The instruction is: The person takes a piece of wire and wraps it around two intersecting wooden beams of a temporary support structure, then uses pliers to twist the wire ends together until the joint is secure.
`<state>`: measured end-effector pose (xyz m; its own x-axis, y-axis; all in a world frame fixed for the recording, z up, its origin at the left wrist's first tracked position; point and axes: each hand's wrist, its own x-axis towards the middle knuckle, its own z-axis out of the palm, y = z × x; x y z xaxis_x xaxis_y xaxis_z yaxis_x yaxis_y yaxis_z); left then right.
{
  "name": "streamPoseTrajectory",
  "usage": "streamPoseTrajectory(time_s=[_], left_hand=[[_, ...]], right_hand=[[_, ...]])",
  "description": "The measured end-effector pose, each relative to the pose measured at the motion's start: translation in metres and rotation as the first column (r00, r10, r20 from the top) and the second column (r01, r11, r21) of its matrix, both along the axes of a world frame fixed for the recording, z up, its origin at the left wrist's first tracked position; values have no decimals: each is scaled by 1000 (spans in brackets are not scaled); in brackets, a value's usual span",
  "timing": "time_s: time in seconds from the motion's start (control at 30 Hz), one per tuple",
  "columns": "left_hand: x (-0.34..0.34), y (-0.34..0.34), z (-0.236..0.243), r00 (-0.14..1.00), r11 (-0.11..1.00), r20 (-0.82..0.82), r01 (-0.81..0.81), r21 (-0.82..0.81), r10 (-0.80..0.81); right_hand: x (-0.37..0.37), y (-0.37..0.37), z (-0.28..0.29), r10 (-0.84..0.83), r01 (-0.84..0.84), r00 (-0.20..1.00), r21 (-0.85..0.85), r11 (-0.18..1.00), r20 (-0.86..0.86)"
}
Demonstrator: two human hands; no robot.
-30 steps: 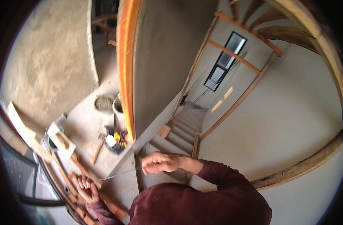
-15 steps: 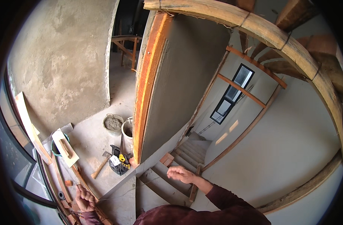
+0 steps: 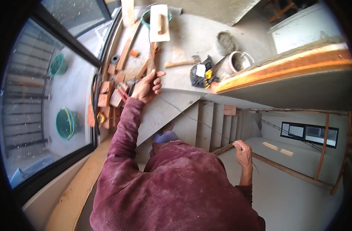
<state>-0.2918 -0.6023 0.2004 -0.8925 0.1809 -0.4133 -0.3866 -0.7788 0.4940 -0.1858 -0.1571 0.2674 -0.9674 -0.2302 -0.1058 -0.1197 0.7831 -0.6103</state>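
Observation:
My left hand is at the upper middle, above the concrete landing, with its thumb and forefinger pinched together and the other fingers loosely curled. A thin dark wire runs from it down across the stairs towards my right hand. That hand is raised at the right, its fingers closed round what looks like the same wire; a short end seems to show below it. Beside my left wrist, red-handled pliers lie on a pile of orange bricks.
A hatchet, a black bag with a yellow-handled saw, and mortar buckets stand on the landing. A wooden float rests over a green bucket. An orange beam edges the wall; a glass window is left.
The whole view has swung round, bringing the landing, bricks and window nearer the middle and more of my torso into sight. My left hand now appears higher, my right hand farther right.

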Motion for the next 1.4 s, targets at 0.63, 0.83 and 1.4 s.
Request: streamPoseTrajectory(time_s=[0.63,0.83,1.4], left_hand=[[34,-127,-303,552,32,310,455,-890,774],[33,-148,-334,688,177,292,234,-956,664],[63,-23,-237,844,308,420,518,-798,-332]], right_hand=[[72,50,-97,-340,268,641,214,939,689],[109,69,-124,-558,512,464,305,803,688],[198,36,-188,-737,999,51,-41,31,674]])
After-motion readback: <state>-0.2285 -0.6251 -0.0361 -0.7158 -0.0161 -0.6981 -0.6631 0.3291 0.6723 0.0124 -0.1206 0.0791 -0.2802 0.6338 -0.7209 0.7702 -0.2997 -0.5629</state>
